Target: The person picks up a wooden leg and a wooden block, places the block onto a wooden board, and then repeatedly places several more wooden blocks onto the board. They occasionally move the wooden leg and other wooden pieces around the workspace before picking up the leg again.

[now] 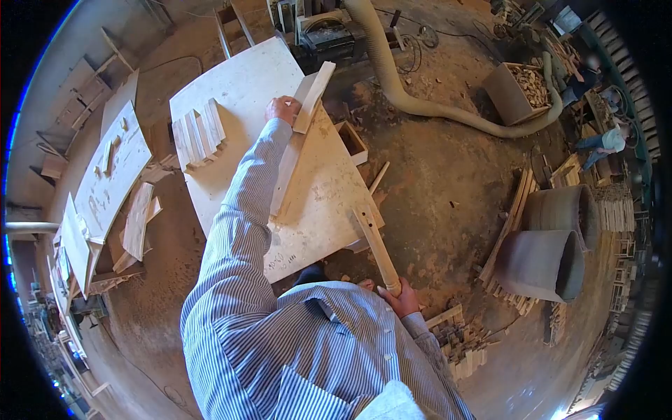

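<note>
A: Where are the hands?
B: The left hand is at the pale tabletop, its fingers curled against a short thick board; I can't tell whether they grip it. The right hand is closed round the near end of a long wooden bar.
A: What's that bar like?
B: Smooth and narrow, with dark holes near its far end, which lies over the table's corner. The near end looks rounded.
A: Anything else on the table?
B: A longer plank runs below the short board, and squared strips lie side by side to the left.
A: And around it?
B: A small open box sits just beyond the right edge. Past it, a ribbed hose snakes over the dusty brown floor, near a crate heaped with offcuts. Two curved, open-ended shells stand farther right.
</note>
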The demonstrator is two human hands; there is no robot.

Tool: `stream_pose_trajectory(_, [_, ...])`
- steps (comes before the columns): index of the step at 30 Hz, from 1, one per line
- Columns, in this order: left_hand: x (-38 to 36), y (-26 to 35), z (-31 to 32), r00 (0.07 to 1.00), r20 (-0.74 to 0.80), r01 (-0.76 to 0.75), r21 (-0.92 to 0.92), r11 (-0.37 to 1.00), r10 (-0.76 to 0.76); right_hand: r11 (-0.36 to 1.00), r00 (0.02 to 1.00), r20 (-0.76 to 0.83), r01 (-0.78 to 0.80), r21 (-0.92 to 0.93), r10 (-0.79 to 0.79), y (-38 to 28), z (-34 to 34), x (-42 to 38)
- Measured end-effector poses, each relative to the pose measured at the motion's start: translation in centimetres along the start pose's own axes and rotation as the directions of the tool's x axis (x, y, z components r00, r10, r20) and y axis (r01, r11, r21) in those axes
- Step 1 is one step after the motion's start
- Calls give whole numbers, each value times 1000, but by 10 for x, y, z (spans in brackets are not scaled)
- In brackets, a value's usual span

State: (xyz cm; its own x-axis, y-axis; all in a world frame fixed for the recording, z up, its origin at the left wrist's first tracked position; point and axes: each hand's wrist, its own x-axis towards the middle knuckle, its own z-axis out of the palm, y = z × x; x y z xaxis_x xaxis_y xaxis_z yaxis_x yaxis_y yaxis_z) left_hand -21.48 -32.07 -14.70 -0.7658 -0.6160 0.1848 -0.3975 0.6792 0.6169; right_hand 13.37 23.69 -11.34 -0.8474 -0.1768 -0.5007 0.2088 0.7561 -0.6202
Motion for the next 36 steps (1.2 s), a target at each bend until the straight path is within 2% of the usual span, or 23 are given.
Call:
stream_pose_trajectory(1, [2, 1, 0, 1000, 0, 4, 2, 1000, -4, 1000, 1000, 4, 0, -1, 0, 1, 0, 0])
stream_pose_trajectory(3, [6, 5, -3, 988, 115, 122, -130, 984, -107, 997, 1000, -20, 3, -74, -4, -1, 1, 1])
stream_pose_trajectory(7, [15, 8, 2, 973, 137, 206, -171, 963, -184, 999, 1000, 0, 26, -45, -26, -4, 2, 4])
stream_pose_trajectory(9, [20, 0, 9, 956, 194, 270, -304, 913, -218, 995, 1000, 8, 24, -95, -23, 5, 6, 8])
stream_pose_trajectory(12, [16, 9, 4, 934, 212, 346, -334, 877, -288, 992, 997, 0, 73, -105, -73, 27, 16, 16])
stream_pose_trajectory(13, [19, 10, 4, 932, 211, 353, -331, 875, -296, 991, 997, 8, 74, -108, -73, 29, 19, 19])
stream_pose_trajectory(16, [31, 17, 7, 974, 85, 223, -165, 961, -212, 989, 992, -20, 123, -86, -125, 35, 22, 27])
stream_pose_trajectory(17, [35, 18, 7, 972, 85, 231, -166, 959, -220, 990, 993, -28, 110, -87, -112, 34, 23, 30])
stream_pose_trajectory(19, [41, 31, -12, 938, 221, 312, -208, 927, -266, 991, 994, -32, 98, -91, -101, 22, 23, 35])
stream_pose_trajectory(22, [57, 32, -15, 939, 218, 313, -213, 926, -267, 995, 997, -31, 73, -69, -76, -16, 15, 42])
stream_pose_trajectory(24, [73, 28, -12, 934, 226, 327, -228, 917, -277, 999, 1000, -7, -22, -29, 22, -39, 13, 49])
stream_pose_trajectory(27, [96, 23, -9, 933, 222, 334, -233, 913, -284, 997, 998, -18, -56, -53, 55, -72, 13, 62])
stream_pose_trajectory(31, [131, 13, -14, 939, 244, 290, -191, 938, -241, 987, 998, -49, -55, -148, 48, -100, 18, 83])
stream_pose_trajectory(34, [155, 8, -13, 942, 228, 296, -223, 929, -246, 997, 997, -82, 10, -81, -16, -105, 27, 104])
stream_pose_trajectory(36, [174, 2, -15, 945, 221, 290, -232, 928, -240, 986, 993, -112, 15, -167, -34, -123, 31, 118])
